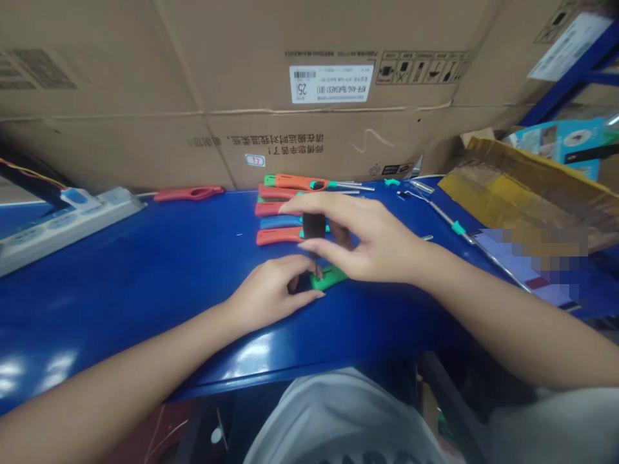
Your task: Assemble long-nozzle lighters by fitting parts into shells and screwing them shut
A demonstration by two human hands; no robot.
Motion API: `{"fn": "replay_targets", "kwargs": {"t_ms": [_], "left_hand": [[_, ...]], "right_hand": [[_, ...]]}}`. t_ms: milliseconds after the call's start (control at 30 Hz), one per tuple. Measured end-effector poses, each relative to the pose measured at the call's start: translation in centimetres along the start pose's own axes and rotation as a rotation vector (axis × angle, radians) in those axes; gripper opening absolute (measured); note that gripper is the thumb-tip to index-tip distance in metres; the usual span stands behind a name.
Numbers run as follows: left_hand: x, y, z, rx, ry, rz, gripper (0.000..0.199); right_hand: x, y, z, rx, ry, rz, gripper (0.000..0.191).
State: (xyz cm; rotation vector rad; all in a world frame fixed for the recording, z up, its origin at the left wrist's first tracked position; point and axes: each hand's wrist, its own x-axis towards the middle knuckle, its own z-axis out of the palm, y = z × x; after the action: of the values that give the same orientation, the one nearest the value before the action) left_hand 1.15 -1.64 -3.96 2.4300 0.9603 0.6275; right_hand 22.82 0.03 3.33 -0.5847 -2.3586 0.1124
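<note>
A green lighter [330, 277] lies on the blue table [145, 277] near its front edge. My left hand [275, 287] pinches its left end between thumb and fingers. My right hand [372, 238] is closed round the dark handle of a screwdriver [314, 225], which stands upright with its thin shaft down on the green lighter. Part of the lighter is hidden below my right hand. Just behind my hands, several lighters lie in a stack of rows, among them an orange one [278, 236], a blue one [280, 222] and another orange one [300, 182] at the back.
A red lighter casing [188, 193] lies at the back left, beside a white power strip [62, 225]. A large cardboard box [217, 77] stands behind the table. On the right are a long metal rod [498, 261], a yellow-brown package [527, 193] and small turquoise parts [392, 183].
</note>
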Motion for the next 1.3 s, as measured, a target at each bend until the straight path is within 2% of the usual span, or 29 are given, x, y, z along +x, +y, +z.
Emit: {"fn": "replay_targets", "kwargs": {"t_ms": [100,167,267,333,400,467,600,667,767,833,967,1033,1100,1167,1233,1300], "left_hand": [[0.0,0.0,0.0,0.003,0.008,0.009,0.021],[0.1,0.0,-0.1,-0.009,0.0,0.001,0.021],[0.2,0.0,-0.1,-0.027,-0.021,-0.009,0.022],[0.2,0.0,-0.1,-0.028,-0.026,-0.006,0.024],[0.2,0.0,-0.1,-0.025,-0.022,0.005,0.024],[0.2,0.0,-0.1,-0.024,-0.025,0.015,0.024],[0.2,0.0,-0.2,-0.037,-0.055,0.004,0.023],[0.1,0.0,-0.2,-0.027,-0.052,-0.001,0.022],[0.0,0.0,-0.2,-0.01,-0.041,0.011,0.023],[-0.1,-0.1,-0.2,-0.005,-0.045,0.016,0.024],[-0.1,-0.2,-0.1,0.017,-0.056,0.014,0.023],[-0.1,-0.3,-0.1,0.03,-0.046,0.027,0.023],[-0.1,-0.3,0.0,0.042,-0.03,0.044,0.023],[-0.1,-0.2,0.0,0.053,-0.017,0.057,0.023],[-0.1,-0.2,0.0,0.062,-0.02,0.059,0.022],[-0.1,-0.2,-0.1,0.066,-0.033,0.051,0.022]], "right_hand": [[0.3,0.6,0.1,-0.113,0.032,-0.074,0.039],[0.2,0.9,0.5,-0.048,0.071,-0.091,0.04],[-0.2,0.9,1.2,0.115,0.147,-0.042,0.038],[-0.6,1.0,1.3,0.108,0.227,-0.023,0.033],[-0.9,1.0,1.3,0.03,0.289,-0.064,0.035],[-0.9,1.1,1.2,0.016,0.284,-0.086,0.036],[-0.8,1.1,1.3,0.194,0.223,0.014,0.038],[-0.9,1.2,1.3,0.131,0.28,-0.006,0.034],[-1.0,1.0,0.9,-0.05,0.398,-0.141,0.026],[-1.0,0.6,0.5,-0.047,0.378,-0.157,0.021],[-0.6,0.0,0.4,0.181,0.229,-0.043,0.031],[-0.6,0.2,0.6,0.186,0.25,-0.05,0.026],[-0.7,0.5,0.8,0.092,0.336,-0.127,0.024],[-0.9,0.7,0.7,0.0,0.37,-0.209,0.026],[-0.8,0.6,0.6,-0.001,0.3,-0.2,0.03],[-0.7,0.3,0.4,0.09,0.196,-0.123,0.036]]}}
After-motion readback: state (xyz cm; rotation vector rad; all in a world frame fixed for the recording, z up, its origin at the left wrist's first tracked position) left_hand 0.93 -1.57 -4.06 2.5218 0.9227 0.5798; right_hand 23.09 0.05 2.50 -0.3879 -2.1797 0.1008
